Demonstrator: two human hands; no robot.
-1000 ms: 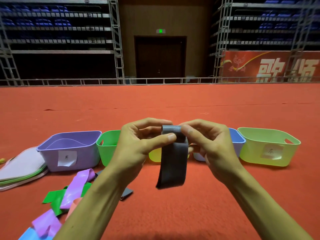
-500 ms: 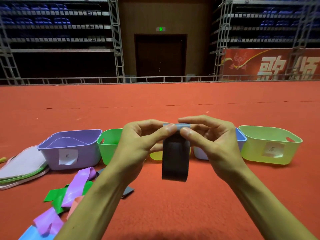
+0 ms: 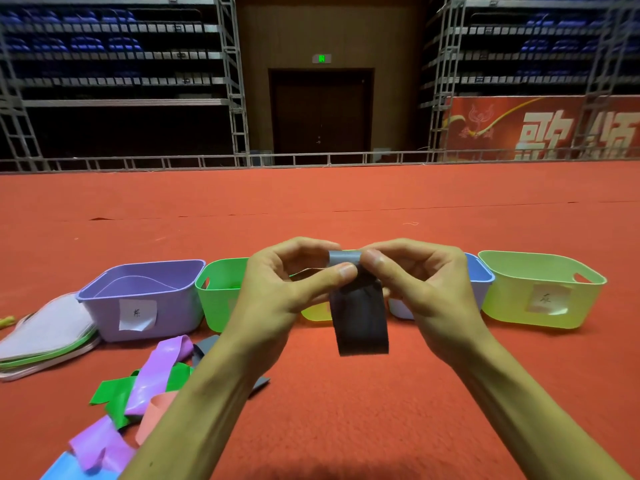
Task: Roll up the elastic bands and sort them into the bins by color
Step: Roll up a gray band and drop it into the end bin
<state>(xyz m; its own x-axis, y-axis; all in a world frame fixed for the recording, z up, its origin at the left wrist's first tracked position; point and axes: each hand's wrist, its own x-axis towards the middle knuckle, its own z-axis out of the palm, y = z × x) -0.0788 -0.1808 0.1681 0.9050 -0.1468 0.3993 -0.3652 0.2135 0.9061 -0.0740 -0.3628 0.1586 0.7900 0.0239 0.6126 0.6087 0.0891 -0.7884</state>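
Observation:
A dark grey elastic band (image 3: 360,320) hangs in mid-air above the red carpet, its top end rolled into a small coil. My left hand (image 3: 287,289) and my right hand (image 3: 419,289) pinch that coil from either side with thumbs and fingertips. Behind them stands a row of bins: purple (image 3: 104,299), green (image 3: 214,299), yellow (image 3: 315,313) mostly hidden by my hands, blue (image 3: 479,275) and light green (image 3: 512,299). Loose bands lie at the lower left: purple (image 3: 162,365), green (image 3: 107,393), pink (image 3: 156,414), blue (image 3: 65,469) and grey (image 3: 204,348).
A stack of flat white and green pads (image 3: 45,334) lies left of the purple bin. Red carpet (image 3: 381,410) stretches all round. Metal scaffolding and a low rail (image 3: 329,157) close the far edge.
The rolled top of the grey band has grown and its hanging tail has shortened a little. Both hands stay at the same place, fingers turning the coil.

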